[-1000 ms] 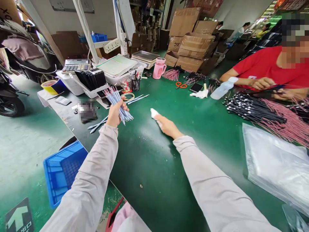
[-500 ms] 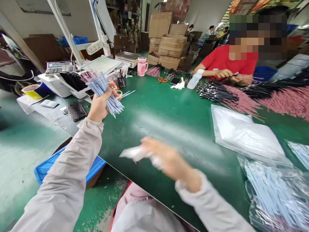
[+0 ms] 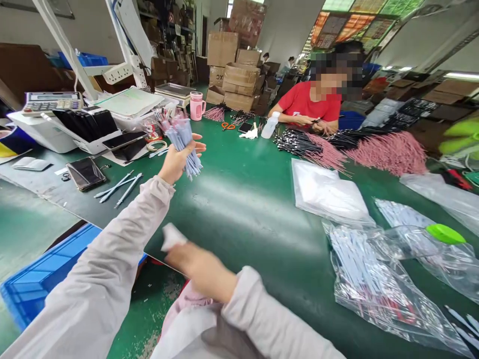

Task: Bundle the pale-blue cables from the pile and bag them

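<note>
My left hand (image 3: 178, 162) is closed around a bundle of light-blue sleeved wires (image 3: 181, 133), raised over the green table; its thumb and palm grip the bundle while some fingertips stick out behind it. Pinkish ends show at the top of the bundle. My right hand (image 3: 202, 269), smeared by motion, is low at the near table edge. A crumpled white tissue or cloth (image 3: 172, 236) sticks out of its fingers. A few loose light-blue wires (image 3: 129, 190) lie on the table left of my left forearm, by a dark phone (image 3: 86, 174).
Clear bags of light-blue wires (image 3: 359, 264) and a white plastic packet (image 3: 325, 189) lie on the right. Pink and black wire piles (image 3: 389, 152) stretch beyond, by a person in red (image 3: 314, 102). A blue crate (image 3: 48, 279) stands below the table edge at left.
The view has turned to the right. My right hand has moved left and nearer the table edge with the white tissue or cloth. My left hand still holds the bundle.
</note>
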`<state>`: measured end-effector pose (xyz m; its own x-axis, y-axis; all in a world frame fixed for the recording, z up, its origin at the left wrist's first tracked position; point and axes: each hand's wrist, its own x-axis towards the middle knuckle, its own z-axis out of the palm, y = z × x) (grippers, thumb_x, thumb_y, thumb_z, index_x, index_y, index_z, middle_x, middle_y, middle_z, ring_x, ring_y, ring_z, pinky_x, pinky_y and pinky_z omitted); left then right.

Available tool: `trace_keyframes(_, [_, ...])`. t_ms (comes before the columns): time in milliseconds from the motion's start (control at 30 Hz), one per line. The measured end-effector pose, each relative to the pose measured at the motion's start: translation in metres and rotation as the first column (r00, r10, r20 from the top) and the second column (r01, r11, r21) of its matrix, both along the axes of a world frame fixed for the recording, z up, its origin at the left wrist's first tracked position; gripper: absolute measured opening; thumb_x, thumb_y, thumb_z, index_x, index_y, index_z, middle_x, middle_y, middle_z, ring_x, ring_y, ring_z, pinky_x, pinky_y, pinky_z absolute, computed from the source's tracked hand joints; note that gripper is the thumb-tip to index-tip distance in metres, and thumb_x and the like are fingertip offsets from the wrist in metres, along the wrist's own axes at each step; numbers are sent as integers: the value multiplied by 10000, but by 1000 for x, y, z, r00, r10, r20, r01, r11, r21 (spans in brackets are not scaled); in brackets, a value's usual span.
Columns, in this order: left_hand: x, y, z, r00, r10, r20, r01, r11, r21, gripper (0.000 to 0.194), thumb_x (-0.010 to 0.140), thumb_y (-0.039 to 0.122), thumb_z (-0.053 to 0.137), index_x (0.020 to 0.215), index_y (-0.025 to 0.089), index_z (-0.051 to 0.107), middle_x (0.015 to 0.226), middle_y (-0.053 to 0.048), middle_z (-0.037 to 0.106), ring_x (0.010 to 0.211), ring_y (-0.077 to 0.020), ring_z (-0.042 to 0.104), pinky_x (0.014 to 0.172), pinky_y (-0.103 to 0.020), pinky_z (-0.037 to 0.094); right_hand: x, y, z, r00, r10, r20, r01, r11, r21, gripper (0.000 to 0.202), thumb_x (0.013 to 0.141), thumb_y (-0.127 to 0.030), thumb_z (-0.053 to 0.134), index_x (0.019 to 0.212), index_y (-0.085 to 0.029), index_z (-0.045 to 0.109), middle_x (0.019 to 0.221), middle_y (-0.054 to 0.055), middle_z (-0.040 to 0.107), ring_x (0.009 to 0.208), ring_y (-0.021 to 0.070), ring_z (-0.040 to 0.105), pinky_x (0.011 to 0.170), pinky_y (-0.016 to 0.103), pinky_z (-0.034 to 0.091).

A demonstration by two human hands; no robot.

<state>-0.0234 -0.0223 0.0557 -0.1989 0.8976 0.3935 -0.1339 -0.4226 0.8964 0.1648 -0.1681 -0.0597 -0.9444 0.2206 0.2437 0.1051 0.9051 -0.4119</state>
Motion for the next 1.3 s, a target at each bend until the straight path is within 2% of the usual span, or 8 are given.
trace_keyframes(233, [27,11,-27,958,-69,-280,63,998,-30,299,800,377,559,979,140,591,841,-73,664,795,-203,643,770,-354,502,76,-4,37,959,-244,-143,241,970,-38,487,842,-72,316,1312,-126,433,1377,59,418,1310,142,297,1105,310,264])
trace_keyframes(400, [21,-4,-81,907,26,-421,-81,990,-114,294,804,392,520,913,135,613,893,-98,670,877,-229,625,813,-347,475,189,45,1,416,-889,-194,906,424,-4,526,804,-37,277,1282,-133,476,1319,122,469,1219,222,444,1043,445,351])
trace_keyframes(600, [30,-6,-91,859,84,-506,-148,985,-88,285,835,381,463,891,168,643,935,-69,663,881,-213,602,862,-354,431,55,-34,-10,940,-305,-151,305,952,-26,450,878,-125,343,1319,-161,426,1312,94,489,1237,164,416,1046,373,360])
trace_keyframes(767, [39,-14,-79,851,-4,-525,-66,991,-114,246,822,349,502,972,202,629,1081,-64,624,1070,-230,535,980,-369,353,50,-21,25,972,-182,-151,195,978,78,404,860,-154,384,1244,-152,508,1292,62,517,1253,158,394,1048,327,358])
trace_keyframes(933, [52,-23,-85,874,-266,-407,136,938,-319,238,781,369,547,840,156,636,942,-108,662,957,-260,592,902,-412,417,171,45,44,507,-861,51,805,494,329,467,740,-9,349,1122,-108,598,1068,165,633,1000,303,584,890,545,433])
trace_keyframes(1033, [76,-35,-67,802,-572,174,570,643,-512,191,784,339,538,823,161,593,841,-76,660,808,-222,637,788,-389,485,188,60,63,402,-906,-137,826,294,480,458,777,-144,475,1232,-111,510,1236,217,520,1182,402,426,911,613,355])
trace_keyframes(1200, [128,-68,-51,174,-734,656,803,-279,-526,120,674,266,572,693,158,621,579,-39,616,509,-196,606,497,-327,500,136,49,97,920,-382,-94,352,691,631,503,826,-93,414,1299,-266,411,1388,67,394,1318,265,256,1070,565,100])
trace_keyframes(1300, [140,-83,-63,15,-765,644,718,-439,-540,120,679,245,569,620,160,630,508,-21,568,409,-157,535,350,-246,410,123,46,99,976,-210,-59,205,793,573,355,877,-137,338,1191,-172,497,1096,97,603,1078,231,500,1026,489,271])
